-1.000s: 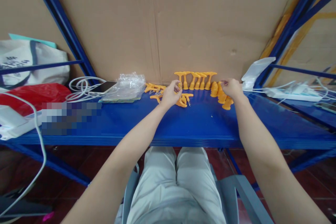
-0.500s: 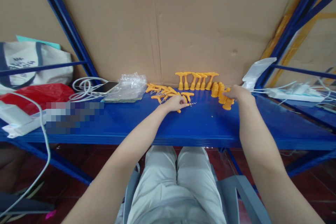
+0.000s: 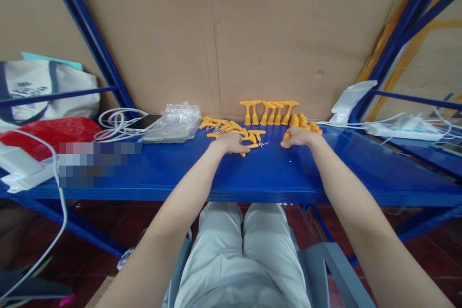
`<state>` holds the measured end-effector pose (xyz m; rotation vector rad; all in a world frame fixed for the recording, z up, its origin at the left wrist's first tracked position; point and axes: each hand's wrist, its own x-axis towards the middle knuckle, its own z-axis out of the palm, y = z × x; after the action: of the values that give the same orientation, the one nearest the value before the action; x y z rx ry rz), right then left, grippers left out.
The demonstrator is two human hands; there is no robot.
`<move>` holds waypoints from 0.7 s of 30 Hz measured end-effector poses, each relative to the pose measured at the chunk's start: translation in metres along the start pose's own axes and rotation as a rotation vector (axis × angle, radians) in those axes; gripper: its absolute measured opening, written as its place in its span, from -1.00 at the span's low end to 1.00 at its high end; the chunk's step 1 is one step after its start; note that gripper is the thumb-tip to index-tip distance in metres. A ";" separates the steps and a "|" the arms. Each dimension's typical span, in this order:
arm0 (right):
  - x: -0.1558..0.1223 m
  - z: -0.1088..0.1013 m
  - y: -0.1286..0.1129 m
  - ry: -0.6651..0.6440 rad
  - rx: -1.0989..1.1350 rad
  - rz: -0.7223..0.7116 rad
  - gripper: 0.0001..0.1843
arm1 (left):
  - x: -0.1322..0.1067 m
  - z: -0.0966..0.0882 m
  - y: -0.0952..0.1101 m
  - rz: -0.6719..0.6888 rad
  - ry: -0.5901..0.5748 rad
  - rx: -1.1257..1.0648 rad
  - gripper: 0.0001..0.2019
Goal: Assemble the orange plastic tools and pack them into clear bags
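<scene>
My left hand (image 3: 231, 143) is closed at the near edge of a pile of yellow corkscrew handles (image 3: 224, 125) with metal spirals. Between its fingers is a yellow T-handled corkscrew (image 3: 254, 146), its spiral pointing right. Just across from it, my right hand (image 3: 301, 136) grips a yellow corkscrew sleeve (image 3: 286, 140), partly hidden by the fingers. Behind that hand stand several more yellow sleeves (image 3: 315, 128). A row of upright corkscrews in their sleeves (image 3: 271, 113) lines the back of the table.
The blue table (image 3: 267, 178) backs onto a cardboard panel (image 3: 252, 38). To the left lie clear plastic bags (image 3: 176, 122), a phone (image 3: 147, 121), white cables (image 3: 115, 125) and a red bag (image 3: 54, 134). A white power strip (image 3: 407, 130) is at right.
My right hand has come left and nearer from the group of sleeves, bringing one sleeve with it. My left hand has shifted slightly left, still at the corkscrew.
</scene>
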<state>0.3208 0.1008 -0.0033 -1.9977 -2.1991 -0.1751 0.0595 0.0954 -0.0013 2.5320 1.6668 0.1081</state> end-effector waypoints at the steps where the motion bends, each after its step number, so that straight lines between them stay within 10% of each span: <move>1: 0.000 0.000 -0.004 -0.066 0.009 0.031 -0.80 | 0.001 0.001 0.000 0.007 -0.008 -0.003 -0.78; 21: 0.007 0.004 -0.012 0.057 0.222 -0.208 -0.58 | 0.013 0.019 -0.001 -0.005 0.343 -0.081 -0.80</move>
<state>0.3078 0.1071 -0.0059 -1.6305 -2.2757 -0.0114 0.0661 0.1069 -0.0204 2.5586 1.7351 0.6283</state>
